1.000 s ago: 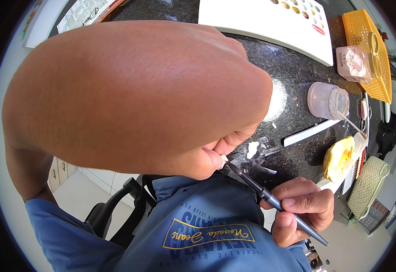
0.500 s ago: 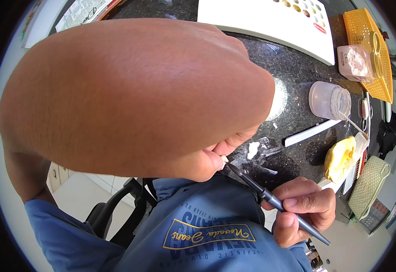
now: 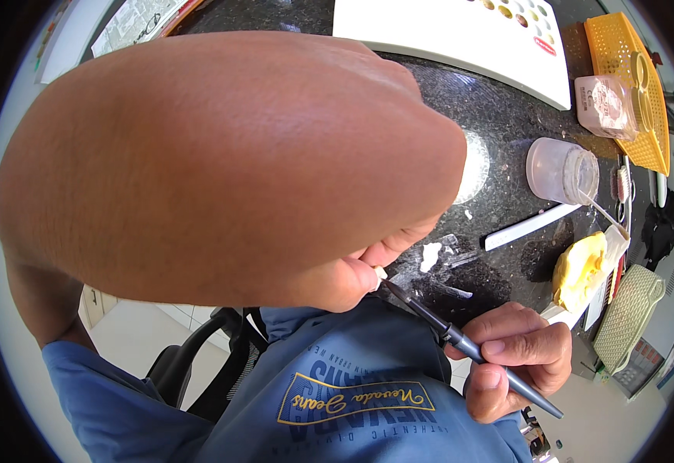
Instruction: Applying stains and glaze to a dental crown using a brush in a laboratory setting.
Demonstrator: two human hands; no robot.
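Observation:
My left hand (image 3: 387, 212), its forearm filling much of the upper left, pinches a small cream-coloured piece (image 3: 379, 273) at the granite worktop's front edge; most of the fingers are hidden behind the hand. My right hand (image 3: 518, 359), lower right, is closed on a slim dark grey brush-like tool (image 3: 464, 345), whose pointed tip is at the cream piece. Just beyond, white powdery bits (image 3: 430, 256) lie on the worktop (image 3: 507, 116). A white stick (image 3: 530, 227) and a yellow lump (image 3: 580, 270) in a pale holder are to the right.
At the back sit a white board (image 3: 445, 42) with coloured dots and an orange basket (image 3: 607, 42). A pink-filled jar (image 3: 601, 106) and a translucent jar (image 3: 553, 170) stand at the right, beside a pale green basket (image 3: 626, 316). A black chair (image 3: 175, 370) is behind me.
My left forearm has edged slightly left and down, and my right hand with the tool has shifted marginally right. The grips look the same.

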